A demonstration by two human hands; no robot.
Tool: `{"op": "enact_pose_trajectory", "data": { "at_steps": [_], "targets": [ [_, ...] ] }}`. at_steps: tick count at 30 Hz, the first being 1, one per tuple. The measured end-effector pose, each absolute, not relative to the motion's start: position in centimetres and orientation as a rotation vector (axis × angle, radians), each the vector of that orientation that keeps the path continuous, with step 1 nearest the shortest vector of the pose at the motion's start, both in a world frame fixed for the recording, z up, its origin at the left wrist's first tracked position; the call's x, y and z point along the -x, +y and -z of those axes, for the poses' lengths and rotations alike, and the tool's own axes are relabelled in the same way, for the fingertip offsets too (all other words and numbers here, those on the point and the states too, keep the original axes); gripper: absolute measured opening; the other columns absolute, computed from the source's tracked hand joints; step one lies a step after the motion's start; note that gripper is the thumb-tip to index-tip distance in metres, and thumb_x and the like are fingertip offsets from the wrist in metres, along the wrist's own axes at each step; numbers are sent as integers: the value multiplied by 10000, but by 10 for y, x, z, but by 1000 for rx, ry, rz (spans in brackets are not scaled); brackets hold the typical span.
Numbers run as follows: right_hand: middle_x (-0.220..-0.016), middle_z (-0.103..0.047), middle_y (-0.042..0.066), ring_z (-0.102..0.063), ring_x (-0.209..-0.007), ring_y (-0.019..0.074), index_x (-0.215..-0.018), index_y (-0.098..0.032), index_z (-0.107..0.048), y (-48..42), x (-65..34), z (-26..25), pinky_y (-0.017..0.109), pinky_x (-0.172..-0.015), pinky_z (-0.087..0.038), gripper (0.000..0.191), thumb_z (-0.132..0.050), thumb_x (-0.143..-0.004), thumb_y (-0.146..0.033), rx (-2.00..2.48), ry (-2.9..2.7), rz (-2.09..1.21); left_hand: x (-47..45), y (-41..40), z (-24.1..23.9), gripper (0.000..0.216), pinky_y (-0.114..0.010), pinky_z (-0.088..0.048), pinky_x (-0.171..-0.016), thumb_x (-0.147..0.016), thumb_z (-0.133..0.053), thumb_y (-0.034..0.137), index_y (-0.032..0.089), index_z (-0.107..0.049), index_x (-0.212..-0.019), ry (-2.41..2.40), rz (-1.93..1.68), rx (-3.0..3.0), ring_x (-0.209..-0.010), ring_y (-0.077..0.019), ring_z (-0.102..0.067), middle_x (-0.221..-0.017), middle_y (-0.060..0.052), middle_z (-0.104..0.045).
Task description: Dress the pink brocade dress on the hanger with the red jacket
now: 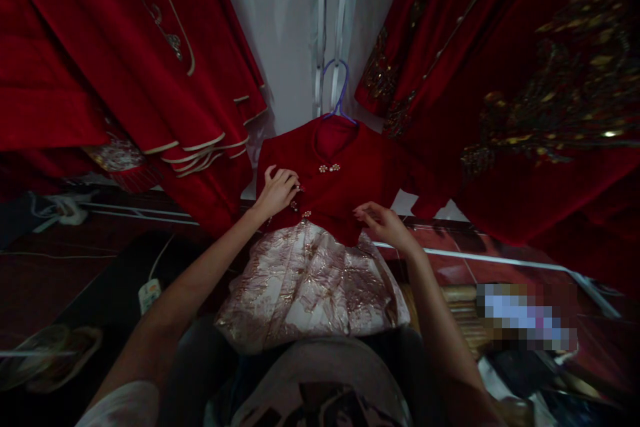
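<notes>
A red short jacket point(345, 193) with a stand collar hangs on a purple hanger point(343, 90) in front of me. Small flower-shaped beaded buttons point(329, 168) decorate its neck and front. My left hand point(280, 192) rests on the jacket's left side, fingers bent and closed at its front edge beside a beaded button. My right hand point(384, 221) is over the jacket's lower right, thumb and fingers pressed together; whatever lies between them is too small to make out. Below the jacket, a shiny white-and-gold patterned skirt point(310, 287) spreads over my lap.
Red garments point(190, 80) with pale trim hang at the left, and red garments with gold beading point(565, 93) at the right. White metal rack poles point(335, 20) stand behind the hanger. A white power strip point(149, 295) lies left; a slatted wooden surface point(457, 313) is at the right.
</notes>
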State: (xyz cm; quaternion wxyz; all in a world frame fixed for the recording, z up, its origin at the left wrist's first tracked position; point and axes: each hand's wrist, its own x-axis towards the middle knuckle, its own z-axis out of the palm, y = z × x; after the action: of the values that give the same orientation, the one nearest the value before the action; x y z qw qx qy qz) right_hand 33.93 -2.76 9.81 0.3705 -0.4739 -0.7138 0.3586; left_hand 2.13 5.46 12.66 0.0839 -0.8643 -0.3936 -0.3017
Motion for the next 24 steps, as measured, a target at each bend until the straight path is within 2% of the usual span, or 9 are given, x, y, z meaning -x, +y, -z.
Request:
{"op": "enact_pose_trajectory", "data": {
  "at_steps": [4, 7, 10, 13, 16, 20, 24],
  "targets": [
    [-1015, -685, 62, -668, -942, 178, -990, -222, -599, -30, -341, -102, 363, -859, -555, 236, -501, -906, -419, 1229, -1829, -900, -16, 62, -142, 130, -541, -188, -1133, -894, -517, 254, 234, -645, -899, -1074, 764, 2602, -915, -183, -591, -851, -9, -671],
    [-1008, -687, 57, -670, -930, 178, -984, -228, -600, -30, -341, -102, 364, -857, -554, 236, -505, -902, -428, 1233, -1834, -892, -17, 67, -145, 204, -499, -219, -1140, -911, -475, 244, 250, -676, -875, -977, 695, 2619, -849, -165, -588, -795, 3, -673],
    [-998, -688, 54, -669, -934, 179, -990, -231, -601, -30, -341, -101, 360, -847, -554, 236, -498, -905, -426, 1222, -1853, -898, -29, 64, -150, 191, -487, -262, -1109, -897, -512, 294, 251, -681, -975, -999, 787, 2618, -899, -173, -580, -912, -12, -678],
    [-992, -690, 54, -668, -928, 179, -990, -228, -602, -30, -340, -102, 357, -837, -552, 238, -494, -907, -423, 1230, -1862, -897, -53, 57, -161, 265, -425, -367, -1001, -901, -505, 319, 231, -635, -1115, -1072, 900, 2590, -1020, -198, -546, -1105, -57, -623],
    [-981, -692, 56, -669, -921, 180, -985, -224, -607, -30, -339, -103, 358, -836, -550, 236, -500, -903, -419, 1245, -1866, -900, -80, 56, -172, 300, -410, -377, -955, -916, -477, 309, 219, -602, -1173, -1087, 874, 2555, -1100, -233, -502, -1187, -92, -569],
    [-1002, -688, 59, -669, -932, 179, -989, -222, -603, -32, -340, -106, 367, -852, -548, 234, -495, -906, -411, 1247, -1861, -908, -106, 65, -179, 263, -474, -340, -971, -884, -536, 304, 154, -618, -1084, -1112, 768, 2472, -1093, -284, -497, -1156, -141, -571],
    [-1019, -684, 65, -666, -942, 178, -999, -217, -597, -33, -343, -106, 368, -861, -546, 235, -489, -909, -406, 1243, -1851, -910, -111, 74, -182, 159, -472, -351, -974, -870, -559, 266, 166, -634, -967, -1057, 775, 2522, -1027, -255, -545, -1020, -102, -639]
  ]
}}
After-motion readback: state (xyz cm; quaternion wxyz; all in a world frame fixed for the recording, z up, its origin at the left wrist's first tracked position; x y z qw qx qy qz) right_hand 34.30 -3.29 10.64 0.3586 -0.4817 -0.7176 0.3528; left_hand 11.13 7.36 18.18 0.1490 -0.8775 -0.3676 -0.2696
